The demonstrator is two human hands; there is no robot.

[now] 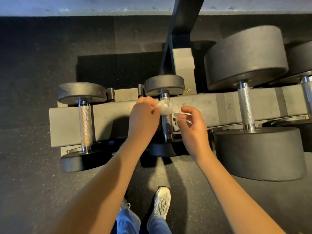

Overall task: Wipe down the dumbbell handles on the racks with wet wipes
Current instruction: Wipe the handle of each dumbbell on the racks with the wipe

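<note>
- Wet wipe [165,108]: a crumpled white wad that lay against the upper part of the knurled handle [166,125] of the small middle dumbbell, just below that dumbbell's far head.
- Left hand [143,115]: fingers curled, their tips pinching the wipe from its left side; the forearm reached in from the lower left.
- Right hand [194,125]: half open, fingers loosely bent and thumb apart, just to the right of the wipe and of the handle. A pale strip showed at its fingertips; whether the hand gripped it could not be told.
- Dumbbell rack [114,114]: a grey rail running left to right, with the dumbbells lying across it, handles over the rail and black round heads on either side.
- Contents of the rack, left to right: a small left dumbbell [85,124] with bare knurled handle; the middle dumbbell under the hands; a large dumbbell [245,105] with much wider heads; and a further dumbbell [306,92] cut off by the right edge.
- Black upright [184,22]: rose behind the rail, beyond the middle dumbbell.
- Floor [33,81]: dark speckled rubber, meeting a pale wall [84,4] at the top.
- The person's white shoe [162,201] and blue jeans [126,222] appeared below, between the forearms.
</note>
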